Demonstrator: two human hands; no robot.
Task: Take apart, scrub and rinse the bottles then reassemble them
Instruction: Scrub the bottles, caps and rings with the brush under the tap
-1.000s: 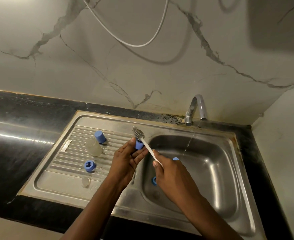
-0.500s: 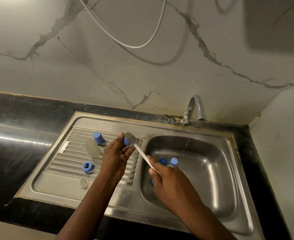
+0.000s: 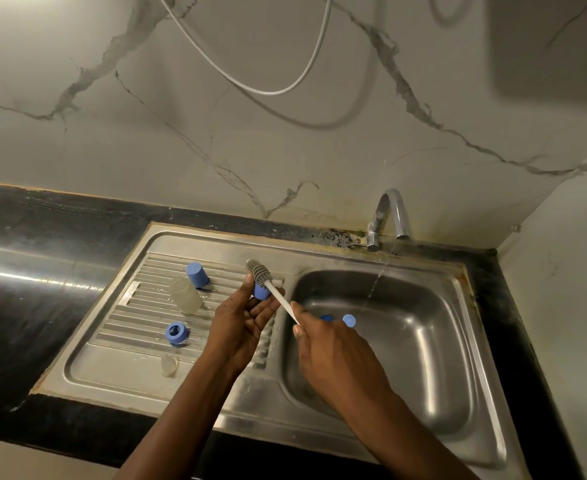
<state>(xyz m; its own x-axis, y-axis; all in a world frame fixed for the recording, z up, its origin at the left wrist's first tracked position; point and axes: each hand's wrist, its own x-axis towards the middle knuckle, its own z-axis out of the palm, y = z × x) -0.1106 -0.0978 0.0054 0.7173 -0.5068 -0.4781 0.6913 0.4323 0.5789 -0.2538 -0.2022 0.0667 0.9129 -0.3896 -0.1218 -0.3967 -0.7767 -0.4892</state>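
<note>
While above steel sink (black counter, marbled wall), left hand tight round blue cap, right hand round brush

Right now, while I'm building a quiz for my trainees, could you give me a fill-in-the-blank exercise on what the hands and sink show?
1. The right hand grips the brush by its white ____.
2. The left hand holds a small part whose colour is ____.
3. The clear bottle rests on the ribbed drainboard, to the ____ of the basin.

Missing words: handle; blue; left.
</note>
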